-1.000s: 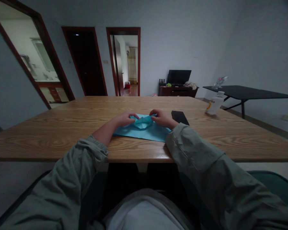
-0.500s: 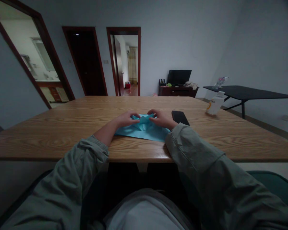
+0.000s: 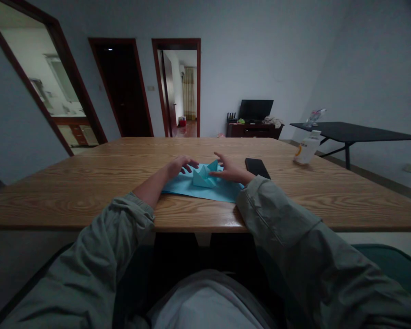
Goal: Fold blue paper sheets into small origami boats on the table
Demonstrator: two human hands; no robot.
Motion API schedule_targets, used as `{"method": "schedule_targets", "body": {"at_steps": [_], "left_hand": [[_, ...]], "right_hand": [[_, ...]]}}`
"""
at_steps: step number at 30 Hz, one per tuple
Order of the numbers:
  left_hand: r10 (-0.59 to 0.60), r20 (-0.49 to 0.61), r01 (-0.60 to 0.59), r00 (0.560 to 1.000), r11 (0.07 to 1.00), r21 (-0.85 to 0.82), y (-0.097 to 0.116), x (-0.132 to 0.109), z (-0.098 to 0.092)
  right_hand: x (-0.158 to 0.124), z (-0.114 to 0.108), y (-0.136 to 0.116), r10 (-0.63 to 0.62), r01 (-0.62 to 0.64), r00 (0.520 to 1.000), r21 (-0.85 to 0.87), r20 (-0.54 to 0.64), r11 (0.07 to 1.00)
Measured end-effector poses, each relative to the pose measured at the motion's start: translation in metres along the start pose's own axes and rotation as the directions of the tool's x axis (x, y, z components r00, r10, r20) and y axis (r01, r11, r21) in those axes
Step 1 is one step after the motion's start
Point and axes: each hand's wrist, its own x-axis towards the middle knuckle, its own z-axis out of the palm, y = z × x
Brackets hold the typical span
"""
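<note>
Grey-green jacket sleeves (image 3: 277, 214) rest along the near edge of a light oak-grained wooden bench (image 3: 89, 194). The left hand (image 3: 180, 167) lies open, fingers loosely spread and holding nothing, at the left side of a pale blue paper origami boat (image 3: 202, 177). The right hand (image 3: 230, 172) is also open and empty, its fingers reaching toward the boat's right peak, just apart from it. The boat stands on a flat blue paper sheet (image 3: 205, 194) that spreads from its base. Right of the boat lies a black smartphone (image 3: 257, 168), and farther right stands a white plastic bottle (image 3: 306, 149). Well behind the boat sit a dark wood cabinet (image 3: 251, 131) and a black monitor (image 3: 255, 109). With neither hand on it, the light paper could slide or tip if a sleeve or finger brushes it, and loose creases could spring open
</note>
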Motion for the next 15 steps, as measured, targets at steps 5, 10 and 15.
{"method": "schedule_targets", "body": {"at_steps": [5, 10, 15], "left_hand": [[-0.030, 0.052, 0.025, 0.998, 0.994, 0.106, 0.001, -0.003, 0.010], [0.003, 0.035, -0.006, 0.999, 0.995, 0.095, 0.011, -0.004, 0.022], [0.056, 0.040, -0.060, 0.998, 0.991, 0.118, 0.015, -0.005, 0.027]], "right_hand": [[-0.001, -0.001, 0.007, 0.060, -0.047, 0.992, -0.113, 0.107, 0.992], [0.000, -0.001, 0.009, 0.076, -0.057, 0.990, -0.157, 0.116, 0.986], [-0.001, -0.003, 0.006, 0.074, -0.054, 0.988, -0.145, 0.136, 0.988]]}}
